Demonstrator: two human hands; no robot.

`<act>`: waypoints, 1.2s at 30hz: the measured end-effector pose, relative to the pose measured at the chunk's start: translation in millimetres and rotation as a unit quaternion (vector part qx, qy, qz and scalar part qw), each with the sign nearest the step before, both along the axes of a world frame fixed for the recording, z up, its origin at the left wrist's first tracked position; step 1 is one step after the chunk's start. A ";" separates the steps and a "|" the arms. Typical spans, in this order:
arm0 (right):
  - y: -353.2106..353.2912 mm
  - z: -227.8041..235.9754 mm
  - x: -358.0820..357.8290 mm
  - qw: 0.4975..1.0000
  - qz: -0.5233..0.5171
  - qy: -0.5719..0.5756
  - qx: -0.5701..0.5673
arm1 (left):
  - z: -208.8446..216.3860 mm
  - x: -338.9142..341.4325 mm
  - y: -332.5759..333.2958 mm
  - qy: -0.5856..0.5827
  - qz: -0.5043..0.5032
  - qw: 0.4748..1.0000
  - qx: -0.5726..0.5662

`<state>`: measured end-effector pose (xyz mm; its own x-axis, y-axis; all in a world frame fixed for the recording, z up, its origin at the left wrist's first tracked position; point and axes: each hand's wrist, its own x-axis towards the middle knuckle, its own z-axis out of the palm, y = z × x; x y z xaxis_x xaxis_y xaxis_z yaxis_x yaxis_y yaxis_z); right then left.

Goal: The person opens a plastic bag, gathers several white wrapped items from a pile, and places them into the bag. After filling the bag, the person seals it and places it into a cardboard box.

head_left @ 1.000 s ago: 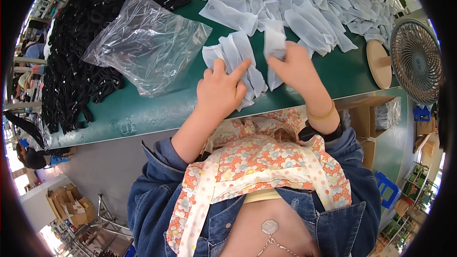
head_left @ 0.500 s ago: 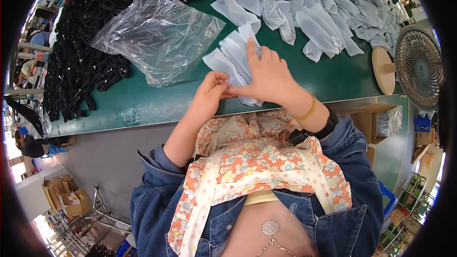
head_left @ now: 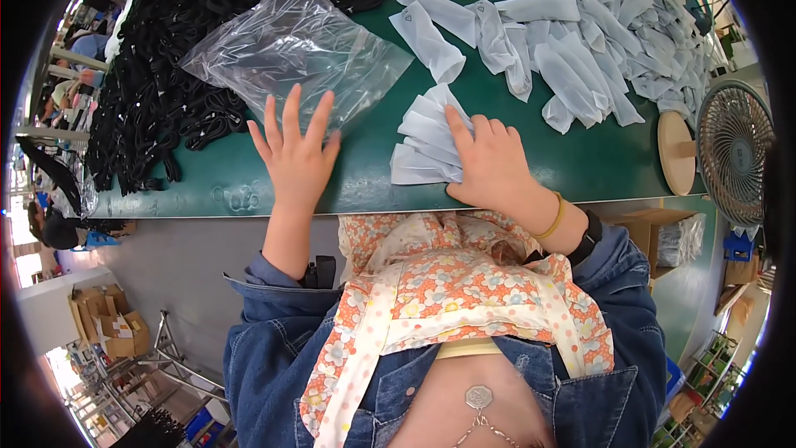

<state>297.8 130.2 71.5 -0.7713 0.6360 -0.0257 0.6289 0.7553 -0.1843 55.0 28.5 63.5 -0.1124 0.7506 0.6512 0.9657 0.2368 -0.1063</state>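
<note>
In the head view, the left hand (head_left: 294, 158) is above the near edge of the green surface (head_left: 365, 191), left of the middle, palm down and fingers spread wide, with hold of nothing that can be seen. Its fingertips overlap the near part of a clear bag (head_left: 294, 46); whether they touch it cannot be told. The bag lies partly on a heap of black cords (head_left: 149, 75) that fills the far left corner of the surface (dark shapes show through the film, seemingly the cords beneath).

The right hand (head_left: 495, 159) rests over the right end of a fanned row of pale pouches (head_left: 427, 143) by the near edge, around its middle. The index finger is stretched along them and the others are slightly bent; whether the thumb pinches any cannot be told. The pouches are cloudy, their contents veiled.

More pouches (head_left: 580, 41) are heaped toward the far right corner. By the right edge stand a wooden disc (head_left: 673, 168) and, just beside it, a fan (head_left: 736, 149). Below the near edge, on the right, an open carton (head_left: 643, 231) holds clear plastic (head_left: 680, 241).
</note>
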 end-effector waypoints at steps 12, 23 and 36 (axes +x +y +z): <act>-1.7 57.2 16.1 0.956 0.208 0.154 -0.140 | 73.5 45.6 0.7 -0.216 -0.139 0.961 -0.103; 27.6 -29.1 -50.0 0.963 0.087 0.243 -0.081 | 41.8 97.6 -7.1 -0.118 -0.253 0.954 -0.111; 45.0 -12.7 -126.6 0.995 -0.074 0.034 0.055 | -33.4 69.1 -73.4 -0.342 -0.155 0.927 -0.028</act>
<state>171.3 175.2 58.8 -0.6667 0.7387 0.0986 0.7236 0.6733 -0.1519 124.2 -44.9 30.1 -0.2581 0.8458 0.4670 0.8327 -0.0504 0.5514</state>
